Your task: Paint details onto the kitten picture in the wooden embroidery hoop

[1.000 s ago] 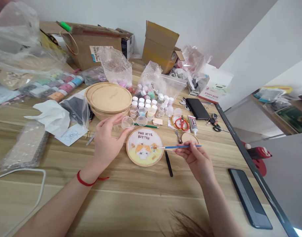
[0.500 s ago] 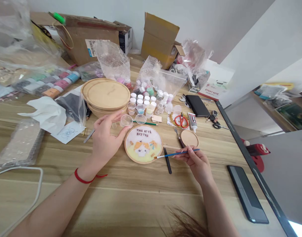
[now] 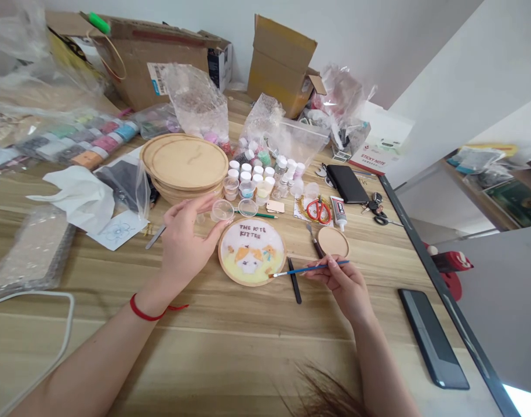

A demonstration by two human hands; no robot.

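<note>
Between the thumb and fingers of my left hand [image 3: 189,237] is a small clear plastic cup [image 3: 222,211], with its hinged clear lid [image 3: 248,207] folded out to the right. My right hand [image 3: 341,281] is closed round a blue paintbrush [image 3: 306,269]. The brush's bristles are at the lower right edge of a round wooden plaque [image 3: 243,272]; whether they touch it I cannot tell. The plaque shows an orange and white cat on pale yellow, with dark lettering above. Black tweezers [image 3: 294,284] lie between the plaque and my right hand.
Round wooden boards [image 3: 185,159] are stacked behind my left hand. White-capped jars [image 3: 257,172] stand behind the plaque. To the right are a small wooden disc [image 3: 333,241], red-handled pliers [image 3: 318,210], a glue tube [image 3: 338,213] and a phone [image 3: 433,339].
The whole view has shifted very slightly. Both hands keep their grips on the cup and the paintbrush, and the brush tip stays at the plaque's lower right edge.
</note>
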